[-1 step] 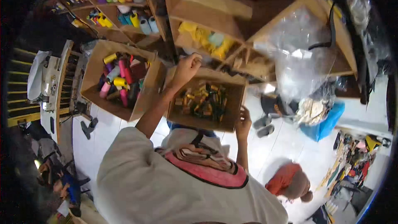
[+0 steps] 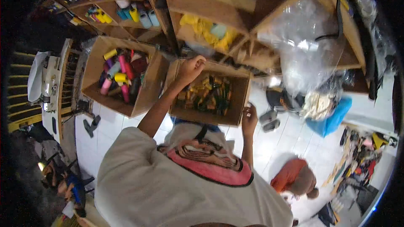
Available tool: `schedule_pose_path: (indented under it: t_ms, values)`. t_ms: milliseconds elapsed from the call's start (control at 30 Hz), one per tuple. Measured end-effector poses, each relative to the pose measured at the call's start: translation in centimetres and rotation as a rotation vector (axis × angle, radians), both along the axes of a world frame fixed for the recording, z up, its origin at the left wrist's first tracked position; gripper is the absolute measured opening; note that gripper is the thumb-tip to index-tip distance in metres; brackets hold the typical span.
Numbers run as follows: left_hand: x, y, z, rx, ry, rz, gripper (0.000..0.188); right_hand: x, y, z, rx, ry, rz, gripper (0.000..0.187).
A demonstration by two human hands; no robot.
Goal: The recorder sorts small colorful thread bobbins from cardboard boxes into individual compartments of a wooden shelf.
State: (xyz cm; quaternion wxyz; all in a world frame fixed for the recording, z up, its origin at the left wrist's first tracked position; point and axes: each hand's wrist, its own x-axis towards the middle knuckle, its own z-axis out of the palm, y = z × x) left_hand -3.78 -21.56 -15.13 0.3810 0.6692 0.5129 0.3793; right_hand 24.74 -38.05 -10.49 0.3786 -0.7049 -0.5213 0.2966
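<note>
In front of me is an open cardboard box point(image 2: 205, 118) with several small yellow, gold and dark spool-like pieces point(image 2: 208, 94) lying loose inside. My left hand point(image 2: 192, 69) reaches across its left side to the far rim, fingers curled closed there; its fingertips are partly hidden. My right hand point(image 2: 249, 117) grips the outside of the right wall near the close corner, with its fingers bent against the cardboard.
To the left stands a bigger cardboard box point(image 2: 145, 98) of colourful thread cones point(image 2: 122, 77). Wooden shelves point(image 2: 210, 17) rise ahead, holding yellow material point(image 2: 206, 31). Clear plastic bags point(image 2: 299, 54), a blue bag point(image 2: 330, 120) and slippers point(image 2: 269, 122) are right. Another person point(image 2: 294, 178) is lower right.
The view has shifted slightly, so both boxes appear a little higher. My hands keep nearly the same places at the box.
</note>
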Motion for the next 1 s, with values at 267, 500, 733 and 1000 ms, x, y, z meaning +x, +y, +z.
schedule_pose_path:
  t_ms: [267, 500, 733, 1000]
  values:
    - [5.3, -6.9, -14.6, -0.844, 0.714, -1.112, 0.055, 2.7, -2.2, 0.3, -0.026, 0.133, -0.143, 0.033]
    - [10.8, -8.2, -18.3, -0.554, 0.804, -0.688, 0.056, 3.3, -4.9, 2.0, -0.178, 0.017, -0.141, 0.030]
    - [12.6, -7.2, -26.8, -0.589, 0.040, -0.039, 0.060, 3.4, -10.7, 1.5, -0.264, 0.268, -0.186, 0.031]
    - [13.7, -6.2, -33.1, -0.405, 0.185, -0.159, 0.044, 4.3, -9.0, 1.9, -0.377, 0.146, -0.099, 0.025]
